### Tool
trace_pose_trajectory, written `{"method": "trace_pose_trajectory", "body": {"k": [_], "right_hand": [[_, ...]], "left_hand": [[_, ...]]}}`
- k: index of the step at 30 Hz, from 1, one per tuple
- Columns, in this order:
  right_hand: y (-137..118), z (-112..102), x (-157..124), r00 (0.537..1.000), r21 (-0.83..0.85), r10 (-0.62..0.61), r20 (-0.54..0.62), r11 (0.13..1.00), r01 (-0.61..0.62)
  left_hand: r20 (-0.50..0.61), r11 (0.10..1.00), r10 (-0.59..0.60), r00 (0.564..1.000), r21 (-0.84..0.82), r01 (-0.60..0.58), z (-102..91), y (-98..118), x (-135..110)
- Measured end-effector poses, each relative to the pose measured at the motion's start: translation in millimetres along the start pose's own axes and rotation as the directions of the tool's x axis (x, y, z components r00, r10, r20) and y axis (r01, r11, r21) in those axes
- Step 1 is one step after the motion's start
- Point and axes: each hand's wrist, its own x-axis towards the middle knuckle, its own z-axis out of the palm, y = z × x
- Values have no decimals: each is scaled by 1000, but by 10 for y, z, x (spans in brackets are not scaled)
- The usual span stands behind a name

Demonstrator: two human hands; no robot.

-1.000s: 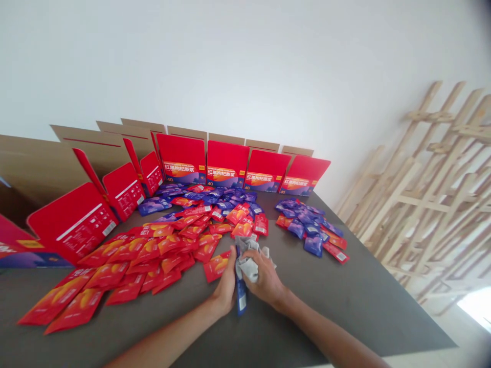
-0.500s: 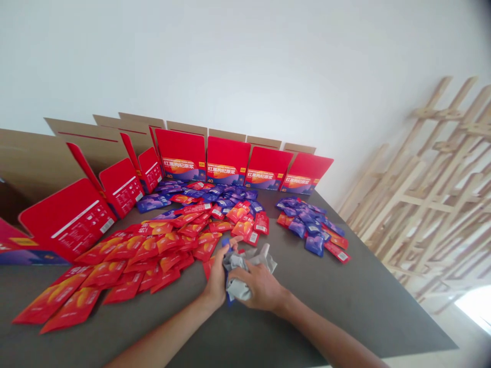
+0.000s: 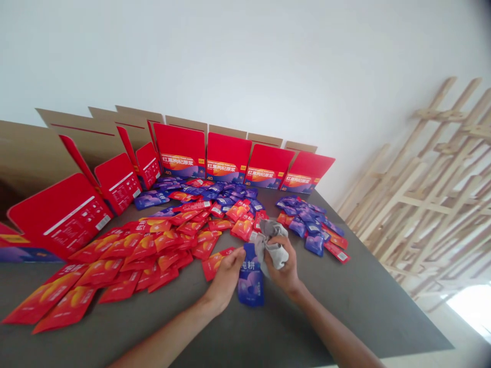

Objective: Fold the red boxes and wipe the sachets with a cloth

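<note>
My left hand [image 3: 226, 273] has its fingertips on the upper left corner of a blue-purple foil sachet [image 3: 250, 278], which shows its printed face and rests low over the dark grey table [image 3: 345, 286]. My right hand [image 3: 282, 266] grips a crumpled grey cloth [image 3: 273, 243] just to the right of the sachet's top. Red foil sachets [image 3: 126, 260] lie scattered to the left of my left hand, one almost touching it.
A heap of blue sachets [image 3: 307, 227] lies to the right, with more blue ones [image 3: 226, 194] behind the red. Red printed cartons [image 3: 230, 158] stand open along the wall. Wooden frames [image 3: 422, 189] lean beyond the table's right edge.
The sachet has turned from edge-on to face-up. The cloth no longer covers it and has moved up and right with my right hand. My hands are further apart.
</note>
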Motion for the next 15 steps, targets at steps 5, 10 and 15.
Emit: {"method": "trace_pose_trajectory", "body": {"k": [5,10,15], "right_hand": [[-38,-118,-1,990,-119,-136,-48,984,129],[-111,-122,-6,947,-213,-265,180,930,301],[-204,19,-9,710,-305,-4,704,901,307]], "left_hand": [[-86,999,28,996,24,-26,-11,55,35],[-169,997,62,984,51,-54,-45,18,50],[-154,995,57,986,-68,-68,-74,49,91]]}}
